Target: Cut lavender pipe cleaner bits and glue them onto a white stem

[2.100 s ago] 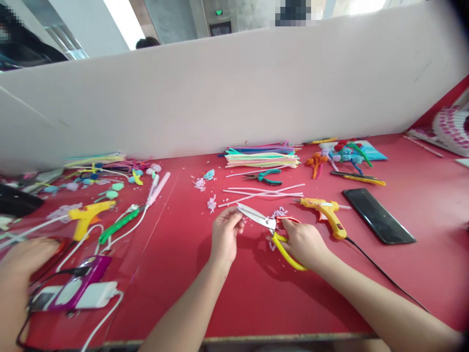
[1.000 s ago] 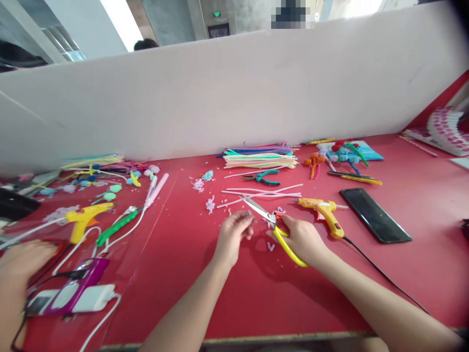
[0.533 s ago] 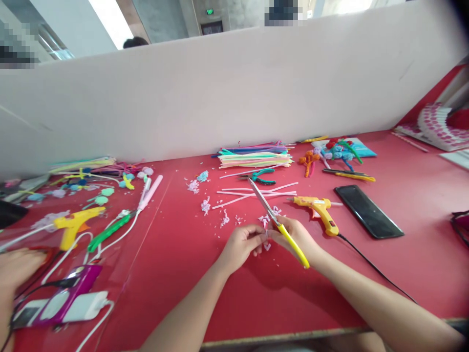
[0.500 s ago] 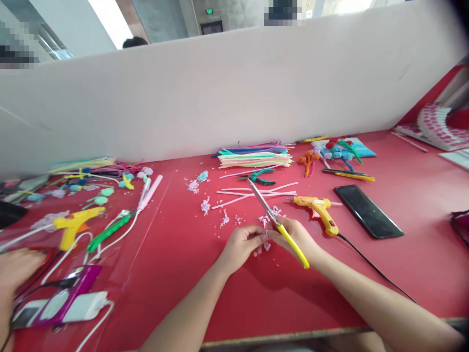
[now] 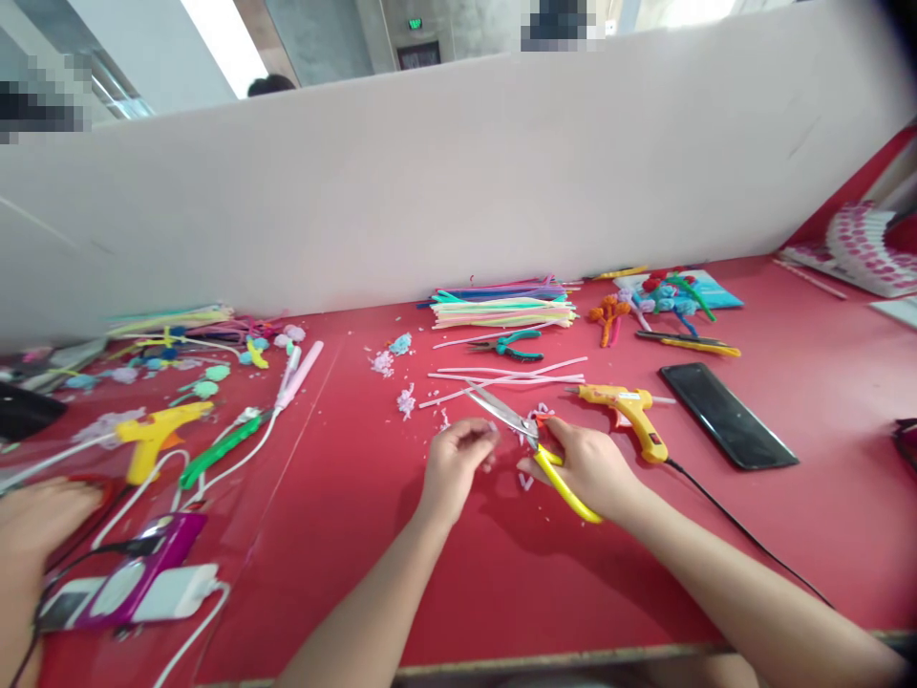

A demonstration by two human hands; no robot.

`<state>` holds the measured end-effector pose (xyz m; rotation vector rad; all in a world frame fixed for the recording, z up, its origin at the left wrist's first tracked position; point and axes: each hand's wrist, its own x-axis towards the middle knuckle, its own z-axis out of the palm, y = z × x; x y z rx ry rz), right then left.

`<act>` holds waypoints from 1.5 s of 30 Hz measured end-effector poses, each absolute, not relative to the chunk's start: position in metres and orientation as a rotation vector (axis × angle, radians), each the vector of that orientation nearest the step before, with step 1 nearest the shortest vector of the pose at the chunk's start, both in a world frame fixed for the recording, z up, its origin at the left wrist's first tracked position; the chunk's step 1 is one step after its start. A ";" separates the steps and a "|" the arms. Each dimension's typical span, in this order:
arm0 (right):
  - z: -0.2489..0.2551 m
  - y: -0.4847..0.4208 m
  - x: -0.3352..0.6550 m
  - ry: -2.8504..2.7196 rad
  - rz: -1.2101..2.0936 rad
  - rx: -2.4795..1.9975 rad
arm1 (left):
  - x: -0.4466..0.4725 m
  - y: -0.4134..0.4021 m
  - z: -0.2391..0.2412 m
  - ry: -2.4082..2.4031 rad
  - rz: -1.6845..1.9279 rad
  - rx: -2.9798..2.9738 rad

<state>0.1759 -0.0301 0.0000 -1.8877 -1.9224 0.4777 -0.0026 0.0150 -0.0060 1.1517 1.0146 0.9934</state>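
My right hand (image 5: 591, 468) is wrapped round yellow-handled scissors (image 5: 569, 489), whose blades point away and to the left over the red table. Left of the blades, the thumb and fingers of my left hand (image 5: 458, 459) are pinched together; whatever they hold is too small to make out. Small pink clippings (image 5: 526, 481) lie between and beneath my hands. Just beyond the scissors are several pink pipe cleaners (image 5: 516, 376), some crossing, and teal-handled pliers (image 5: 517, 346).
A yellow glue gun (image 5: 630, 413) and a black phone (image 5: 727, 416) lie to the right. Bundled pipe cleaners (image 5: 505, 311) rest by the white partition (image 5: 430, 191). On the left are another glue gun (image 5: 154, 438), a power strip (image 5: 154, 573) with cables, and another person's hand (image 5: 50, 521).
My hands have moved apart, the left one shifting left and up. The scissors have swung to the left in my right hand, and their blades now point more leftward.
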 end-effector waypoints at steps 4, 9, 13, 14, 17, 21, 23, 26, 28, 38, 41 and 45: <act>-0.003 -0.032 0.176 -2.082 0.302 -1.985 | -0.007 0.022 -0.005 1.000 1.141 1.036; -0.010 -0.032 0.174 -2.172 0.155 -1.966 | -0.009 0.024 -0.003 0.959 1.217 0.956; -0.013 -0.032 0.174 -2.195 0.106 -1.951 | -0.009 0.023 -0.001 0.945 1.244 0.917; -0.014 -0.032 0.175 -2.194 0.102 -1.950 | -0.009 0.023 -0.001 0.945 1.247 0.910; -0.015 -0.032 0.176 -2.197 0.095 -1.947 | -0.008 0.023 0.000 0.946 1.250 0.892; -0.015 -0.032 0.177 -2.209 0.091 -1.936 | -0.008 0.023 0.001 0.944 1.250 0.882; -0.016 -0.032 0.177 -2.211 0.086 -1.933 | -0.008 0.023 0.001 0.941 1.249 0.883; -0.016 -0.032 0.177 -2.210 0.077 -1.934 | -0.008 0.023 0.001 0.934 1.247 0.887; -0.016 -0.032 0.177 -2.207 0.075 -1.939 | -0.009 0.023 0.001 0.929 1.245 0.886; -0.014 -0.032 0.177 -2.212 0.085 -1.950 | -0.009 0.023 0.001 0.916 1.237 0.872; -0.015 -0.032 0.178 -2.211 0.094 -1.957 | -0.009 0.023 0.001 0.915 1.237 0.873; -0.017 -0.032 0.178 -2.210 0.117 -1.971 | -0.009 0.023 0.000 0.918 1.230 0.878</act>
